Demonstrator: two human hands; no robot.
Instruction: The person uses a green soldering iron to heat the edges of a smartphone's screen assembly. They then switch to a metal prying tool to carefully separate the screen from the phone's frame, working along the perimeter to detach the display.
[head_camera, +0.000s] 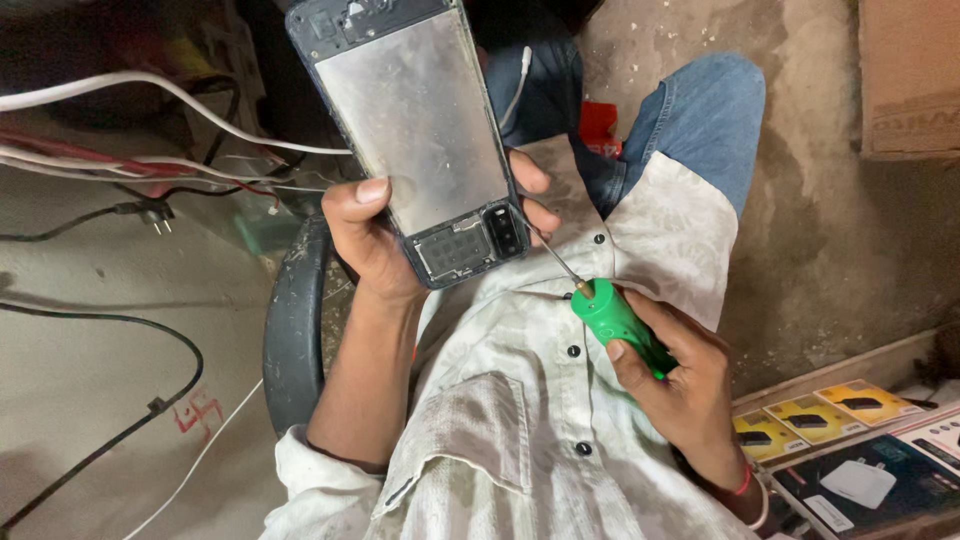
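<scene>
Seen from above, seated on a concrete floor (830, 230): left hand (375, 240) wrapped around an opened smartphone (415, 125), thumb pressed on the left edge, fingertips (535, 180) curling round the right edge. Phone held upright and tilted slightly, back cover off, bare silver metal plate exposed, camera module and small dark component bay at the lower end. Right hand (680, 385) closed in a fist around the green handle of a screwdriver (610, 315), thin metal shaft angled up-left, tip touching or just beside the phone's lower right corner near the camera; exact contact too small to tell. Both hands over the lap, above a pale patterned button shirt (520, 400) and blue jeans (700, 110). At lower right, a shallow display tray (900, 350) holding flat yellow boxed packets (810, 415) in a row, with dark packets (880, 485) beside them. At left, white, red and black cables (150, 165) trailing across the floor, a two-pin plug (155, 213) among them. Cardboard box (910, 80) at upper right. Dark curved tyre-like rim (295, 330) under the left forearm.
</scene>
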